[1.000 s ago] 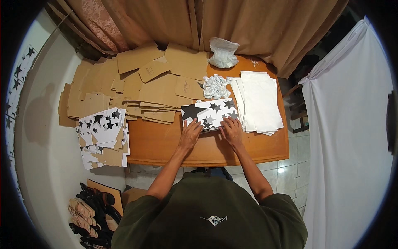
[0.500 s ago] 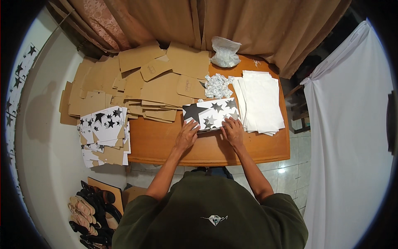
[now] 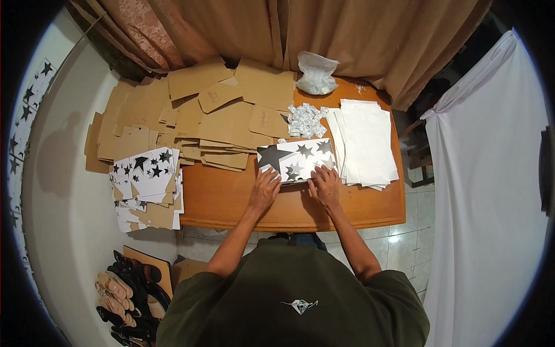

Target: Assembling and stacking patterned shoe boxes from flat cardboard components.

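A closed white cardboard box (image 3: 302, 165) with black and grey stars lies flat near the middle of the table. My left hand (image 3: 266, 189) holds its near left corner, fingers bent over the top. At the near right side, my right hand (image 3: 325, 186) grips the box in the same way, fingers on the lid. The thumbs and the box's front wall are partly hidden. Just beyond the box sits a heap of small white packets (image 3: 307, 120). To its right lies a stack of white paper sheets (image 3: 365, 144).
Flat brown cardboard pieces (image 3: 225, 124) are piled over the table's back left. Star-printed cardboard sheets (image 3: 144, 173) overhang its left edge. A clear plastic bag (image 3: 317, 75) stands at the back of the wooden table (image 3: 231, 205). Shoes (image 3: 124, 295) are at lower left; a white cloth (image 3: 480, 173) hangs right.
Both hands stay at the near side of the box with only slight finger movement. The whole view has shifted a little.
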`<state>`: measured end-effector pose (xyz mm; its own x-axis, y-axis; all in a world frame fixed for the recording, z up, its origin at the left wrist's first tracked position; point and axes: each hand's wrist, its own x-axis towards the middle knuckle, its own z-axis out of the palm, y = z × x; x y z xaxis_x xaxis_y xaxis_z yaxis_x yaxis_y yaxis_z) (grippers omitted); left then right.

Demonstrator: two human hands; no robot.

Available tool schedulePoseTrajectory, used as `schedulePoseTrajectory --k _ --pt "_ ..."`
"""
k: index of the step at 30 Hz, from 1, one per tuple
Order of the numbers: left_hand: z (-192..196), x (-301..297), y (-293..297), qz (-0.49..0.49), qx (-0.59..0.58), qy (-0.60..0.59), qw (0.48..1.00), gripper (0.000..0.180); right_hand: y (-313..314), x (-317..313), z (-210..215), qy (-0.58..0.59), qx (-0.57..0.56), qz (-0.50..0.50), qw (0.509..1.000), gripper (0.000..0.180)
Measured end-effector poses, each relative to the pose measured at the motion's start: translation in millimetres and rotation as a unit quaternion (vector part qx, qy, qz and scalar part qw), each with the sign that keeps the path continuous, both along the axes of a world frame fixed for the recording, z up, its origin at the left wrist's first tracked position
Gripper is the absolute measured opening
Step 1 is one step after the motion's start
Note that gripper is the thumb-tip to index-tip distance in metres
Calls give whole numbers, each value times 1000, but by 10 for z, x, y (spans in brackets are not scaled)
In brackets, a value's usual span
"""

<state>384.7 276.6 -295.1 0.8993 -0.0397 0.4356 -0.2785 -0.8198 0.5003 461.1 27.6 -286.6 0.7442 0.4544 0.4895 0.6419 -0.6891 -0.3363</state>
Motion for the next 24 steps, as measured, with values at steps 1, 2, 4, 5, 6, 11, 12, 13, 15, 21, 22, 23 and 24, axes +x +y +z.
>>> schedulePoseTrajectory --k 1,2,4,5,6,11,12,13,15,21,22,23,24 --pt "-7 7 2 -7 -1 -6 1000 25 -3 -3 -1 -1 0 0 1000 30" --pt "-15 6 4 -6 -1 -7 1000 25 -5 -8 -2 0 0 0 1000 30" --pt "-33 -15 12 -11 2 -11 1000 25 1 -8 3 0 0 0 1000 30" --pt "-43 -21 26 -10 2 -11 1000 25 8 -6 11 0 1 0 1000 30" --pt "-51 -23 47 -15 -6 -4 1000 26 13 -9 18 0 3 1 1000 30" --pt "78 9 240 -57 -51 47 996 28 -16 -2 11 10 -9 3 1000 36" --pt "184 13 233 -52 -26 52 997 28 -42 -4 2 16 -20 1 1000 38" --pt "267 2 253 -40 0 55 998 28 -8 -15 48 17 -20 3 1000 38" --pt "278 50 188 -51 12 53 997 28 76 -50 128 25 -40 -16 999 43" --pt "-62 100 -66 -37 -6 53 998 25 182 -33 99 19 -65 -45 997 50" --pt "-80 80 -101 -20 -3 46 999 24 179 -39 78 20 -66 -46 997 50" --pt "-95 79 -118 -21 -3 47 999 24 176 -40 59 14 -65 -48 997 50" --pt "-107 81 -129 -14 -1 38 999 24 172 -46 43 9 -64 -49 997 50"
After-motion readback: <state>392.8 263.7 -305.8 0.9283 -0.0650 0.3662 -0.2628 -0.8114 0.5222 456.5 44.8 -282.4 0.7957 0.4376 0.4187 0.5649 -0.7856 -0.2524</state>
